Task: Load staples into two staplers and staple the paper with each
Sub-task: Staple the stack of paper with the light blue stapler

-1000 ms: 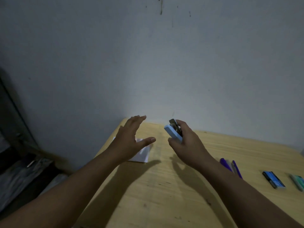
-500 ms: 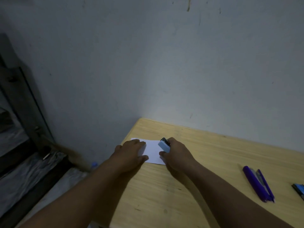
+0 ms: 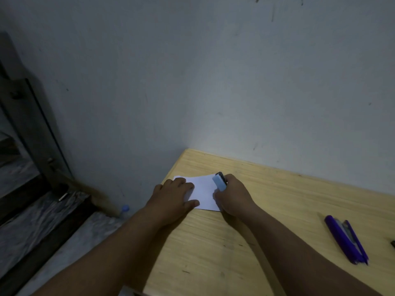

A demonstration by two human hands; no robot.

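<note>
A small white paper [image 3: 204, 194] lies near the far left corner of the wooden table [image 3: 277, 210]. My left hand [image 3: 174, 198] rests flat on the paper's left part, fingers spread. My right hand [image 3: 234, 196] grips a light blue stapler [image 3: 219, 182] at the paper's right edge, its nose pointing away from me; whether its jaws close on the sheet is hidden by my fingers. A purple stapler [image 3: 346, 240] lies hinged open on the table at the right.
The grey wall runs just behind the table. The table's left edge drops to the floor beside my left arm, where a bottle cap [image 3: 125, 208] and a dark frame [image 3: 38, 135] show. A dark item [image 3: 392, 243] sits at the right border.
Both hands came down from above the table onto the paper; the left hand now presses it and the right hand has brought the blue stapler to its right edge.
</note>
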